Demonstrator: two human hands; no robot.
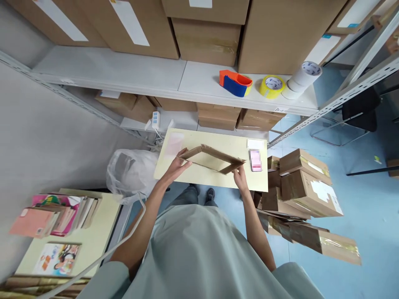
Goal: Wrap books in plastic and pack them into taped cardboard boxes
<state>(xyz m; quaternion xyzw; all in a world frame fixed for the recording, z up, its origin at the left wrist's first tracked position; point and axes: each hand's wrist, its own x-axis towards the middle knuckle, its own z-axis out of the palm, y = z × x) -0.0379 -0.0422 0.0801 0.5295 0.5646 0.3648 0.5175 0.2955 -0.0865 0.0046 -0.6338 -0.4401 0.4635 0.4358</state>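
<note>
Between my two hands a cardboard box (218, 154) is spread into a slanted four-sided frame, and the pale yellow table top (199, 179) shows through its middle. My left hand (177, 167) grips its left corner, thumb on the near side and fingers behind. At the right corner, my right hand (240, 177) pinches the cardboard from below, its fingers partly hidden. A phone (255, 160) with a pink screen lies on the table to the right of the box, below a white slip of paper (255, 144).
Ahead, a grey shelf (124, 68) bears large cartons, a blue-and-orange tape dispenser (235, 83), yellow tape (272, 86) and white rolls (302, 79). Stacked cartons (307, 191) stand on the floor at right. Left are a plastic bag (131, 170) and a side table with books (59, 216).
</note>
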